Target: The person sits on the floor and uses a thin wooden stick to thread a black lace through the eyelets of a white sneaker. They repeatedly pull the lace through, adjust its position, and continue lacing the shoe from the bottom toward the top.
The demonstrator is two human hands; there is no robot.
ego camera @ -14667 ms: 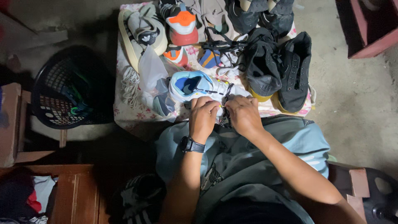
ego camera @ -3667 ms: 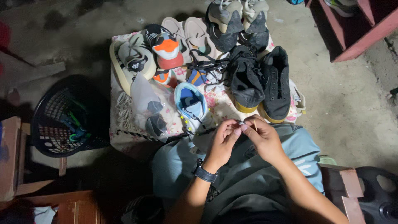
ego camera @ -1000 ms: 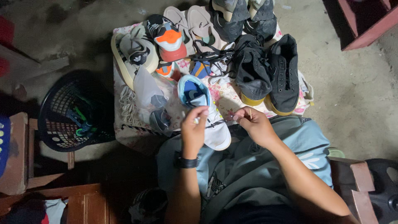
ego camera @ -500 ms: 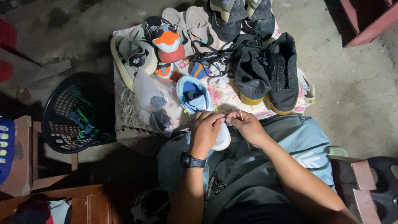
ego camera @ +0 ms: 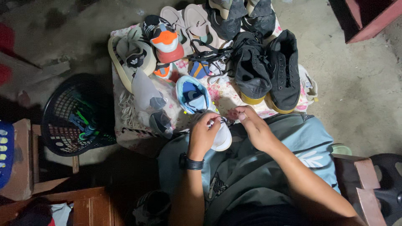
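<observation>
A light blue and white sneaker (ego camera: pixel 196 98) lies at the near edge of a small table covered with a flowered cloth (ego camera: pixel 224 94), its toe over my lap. My left hand (ego camera: pixel 204 134), with a black watch on the wrist, rests on the sneaker's front and pinches its lace. My right hand (ego camera: pixel 253 125) sits just to the right, fingers closed on the other end of the lace. Both hands are close together above my grey-blue shorts.
The table carries a pair of black sneakers (ego camera: pixel 268 69), an orange and black shoe (ego camera: pixel 164 38), a beige shoe (ego camera: pixel 130 56), sandals (ego camera: pixel 190 23) and clear plastic bags (ego camera: pixel 146 94). A black basket (ego camera: pixel 73 117) stands left. Wooden furniture sits at the lower left and right.
My hands have stayed on the blue sneaker and its lace over the last second, drawing closer together. The view has shifted slightly.
</observation>
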